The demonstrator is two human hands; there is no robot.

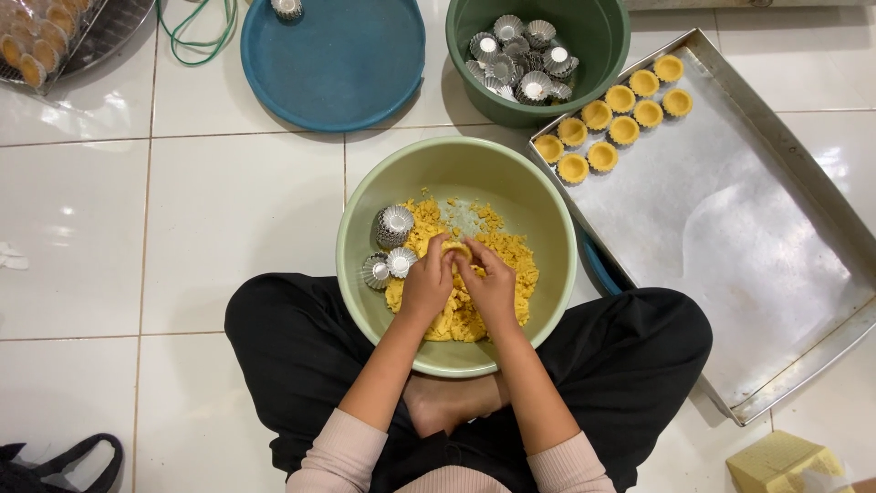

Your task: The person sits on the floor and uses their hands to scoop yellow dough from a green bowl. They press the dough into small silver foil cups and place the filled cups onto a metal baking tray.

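I sit cross-legged on a white tiled floor with a light green bowl (354,219) in front of me. It holds crumbly yellow dough (511,260) and three small fluted metal tart moulds (394,224). My left hand (427,283) and my right hand (491,285) meet over the dough, fingers pressed together around a small dough-filled mould (455,249). The mould is mostly hidden by my fingers.
A large metal baking tray (730,246) lies to the right with several dough-lined tart shells (613,119) at its far corner. A dark green tub (598,36) holds several empty moulds. A blue lid (333,59) lies behind, a cardboard box (780,461) at lower right.
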